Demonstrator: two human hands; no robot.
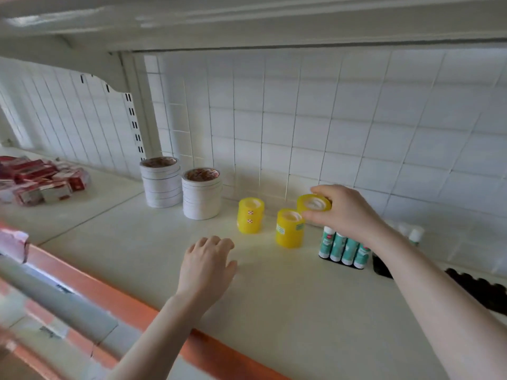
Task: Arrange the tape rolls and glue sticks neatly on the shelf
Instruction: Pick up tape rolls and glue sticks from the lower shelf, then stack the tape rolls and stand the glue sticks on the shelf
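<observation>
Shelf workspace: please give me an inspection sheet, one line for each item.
Surface: white shelf, orange front edge.
Job's things: two white tape stacks; two yellow tape stacks; glue sticks standing upright in a row.
Clutter: red boxes far left.
Hands: right hand holds a yellow roll; left hand holds nothing.
Cables: nothing seen.
Surroundings: white tiled wall.

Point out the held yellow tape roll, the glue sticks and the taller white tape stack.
Held yellow tape roll (pixel 312 203): head view, its top face.
Glue sticks (pixel 343 249): head view, a middle stick's label.
Taller white tape stack (pixel 162 185): head view, its side.
</observation>
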